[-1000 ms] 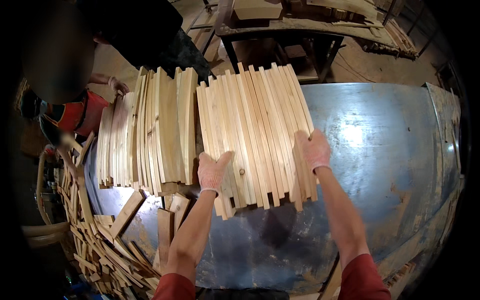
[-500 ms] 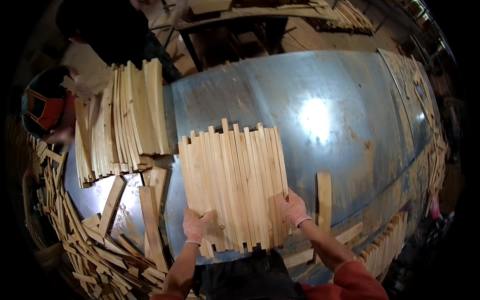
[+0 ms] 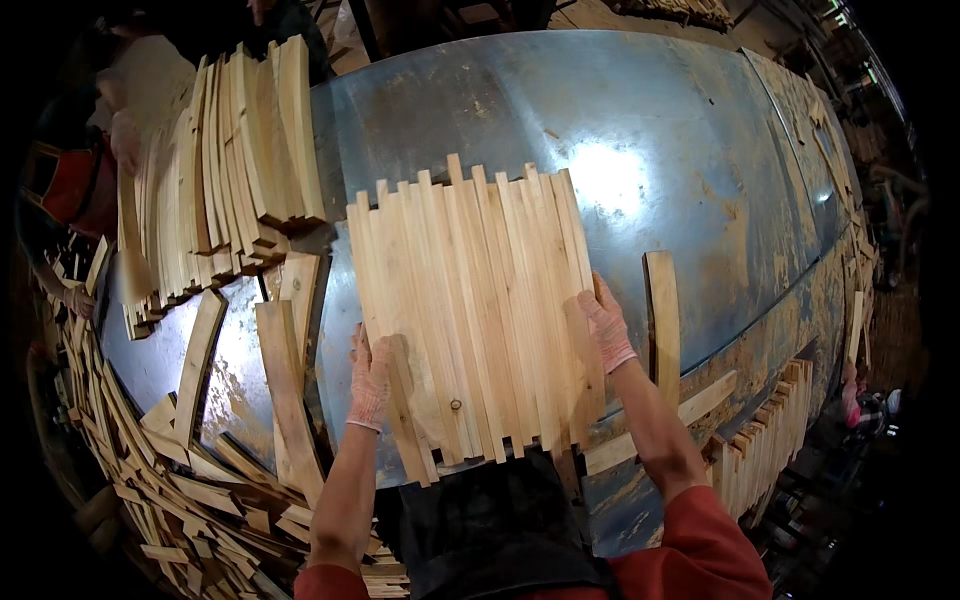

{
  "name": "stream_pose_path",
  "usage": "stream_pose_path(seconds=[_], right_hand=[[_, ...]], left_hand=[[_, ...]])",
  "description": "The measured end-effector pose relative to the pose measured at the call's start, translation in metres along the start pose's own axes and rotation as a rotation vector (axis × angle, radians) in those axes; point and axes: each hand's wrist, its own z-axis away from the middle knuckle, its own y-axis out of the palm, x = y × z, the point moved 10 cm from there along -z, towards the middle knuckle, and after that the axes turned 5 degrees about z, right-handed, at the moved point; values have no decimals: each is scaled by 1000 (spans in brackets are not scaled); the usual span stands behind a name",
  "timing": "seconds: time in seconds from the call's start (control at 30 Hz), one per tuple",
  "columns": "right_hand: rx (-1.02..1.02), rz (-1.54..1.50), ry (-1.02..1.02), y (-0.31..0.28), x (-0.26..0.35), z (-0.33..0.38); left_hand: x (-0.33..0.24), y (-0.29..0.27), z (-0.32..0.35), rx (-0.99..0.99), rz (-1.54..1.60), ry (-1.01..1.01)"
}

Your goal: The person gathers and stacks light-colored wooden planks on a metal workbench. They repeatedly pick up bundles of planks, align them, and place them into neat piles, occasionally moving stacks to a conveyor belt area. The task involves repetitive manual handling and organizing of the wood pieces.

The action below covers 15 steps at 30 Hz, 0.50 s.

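Observation:
A row of light wooden strips (image 3: 470, 320) lies side by side before me, with uneven ends at both the far and the near side. My left hand (image 3: 368, 385), in a pinkish knitted glove, grips the row's left edge, thumb on top. On the right edge my right hand (image 3: 608, 328), gloved alike, closes against the outer strips, its fingers along their side. The row is held between the two hands. Its underside is hidden, so I cannot tell whether it rests on the metal-topped table (image 3: 480, 110) or is slightly lifted.
A stack of longer wooden boards (image 3: 250, 150) stands at the far left, beside a co-worker's hand (image 3: 125, 140). Loose boards (image 3: 285, 380) and a scrap heap (image 3: 170, 500) lie left. One board (image 3: 662, 325) lies right of my right hand, with upright strips (image 3: 760, 430) nearer the right edge.
The whole view has shifted, so the table and strips appear higher. The row looks slightly wider and larger. My left hand has gone a little along its edge; both hands stay on it.

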Motion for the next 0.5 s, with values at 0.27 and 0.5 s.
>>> stream_pose_path(seconds=[0.27,0.5], right_hand=[[111,-74,279,36,-38,78],[225,-198,383,38,-55,170]], left_hand=[[3,-24,26,296,563,-372],[59,-57,90,327,624,-397]])
